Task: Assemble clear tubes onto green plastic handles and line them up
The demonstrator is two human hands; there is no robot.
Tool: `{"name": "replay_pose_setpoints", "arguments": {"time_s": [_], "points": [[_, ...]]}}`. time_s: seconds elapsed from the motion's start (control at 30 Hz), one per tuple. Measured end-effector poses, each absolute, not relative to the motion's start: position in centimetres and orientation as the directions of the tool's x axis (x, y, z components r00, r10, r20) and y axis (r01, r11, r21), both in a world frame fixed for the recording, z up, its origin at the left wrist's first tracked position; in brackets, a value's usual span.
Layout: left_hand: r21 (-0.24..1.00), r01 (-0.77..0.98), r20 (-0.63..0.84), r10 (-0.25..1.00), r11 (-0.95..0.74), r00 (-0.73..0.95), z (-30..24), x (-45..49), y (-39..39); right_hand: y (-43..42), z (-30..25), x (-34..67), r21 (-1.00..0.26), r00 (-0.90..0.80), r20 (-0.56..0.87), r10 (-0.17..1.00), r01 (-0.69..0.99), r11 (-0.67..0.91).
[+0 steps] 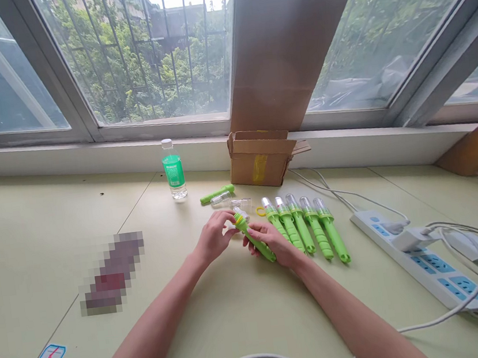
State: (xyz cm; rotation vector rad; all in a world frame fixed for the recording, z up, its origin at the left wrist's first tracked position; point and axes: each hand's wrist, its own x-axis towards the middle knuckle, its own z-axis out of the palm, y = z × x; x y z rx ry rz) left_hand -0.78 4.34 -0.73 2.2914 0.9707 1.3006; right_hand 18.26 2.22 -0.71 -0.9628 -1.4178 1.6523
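A green light stick (259,244) lies slanted between my hands, its ribbed end with a yellow ring pointing up and left. My right hand (275,241) is closed round the stick's green handle. The fingers of my left hand (215,237) are closed at the ringed end; the exact contact is partly hidden. Right of my hands, several green light sticks with clear caps (314,222) lie in a row. Just beyond my hands are loose clear caps (241,203), a yellow ring (261,211) and another green stick (216,194).
A water bottle (174,172) and an open cardboard box (258,162) stand near the window ledge. On the right lies a white power strip (423,261) with plugs and cables. A white cable (261,357) crosses the front edge. A blurred-out object (113,274) lies left.
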Motion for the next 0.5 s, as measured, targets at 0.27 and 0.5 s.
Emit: {"name": "replay_pose_setpoints", "arguments": {"time_s": [0.27, 0.5], "points": [[0.601, 0.393, 0.618, 0.716, -0.696, 0.325, -0.98, -0.73, 4.33, 2.04, -0.27, 18.13, -0.996, -0.44, -0.082, 0.894, 0.014, -0.084], [0.618, 0.372, 0.612, 0.721, -0.693, 0.325, -1.42, -0.47, 4.38, 2.12, -0.94, 17.87, -0.995, -0.315, -0.101, 0.944, 0.036, -0.095]]}}
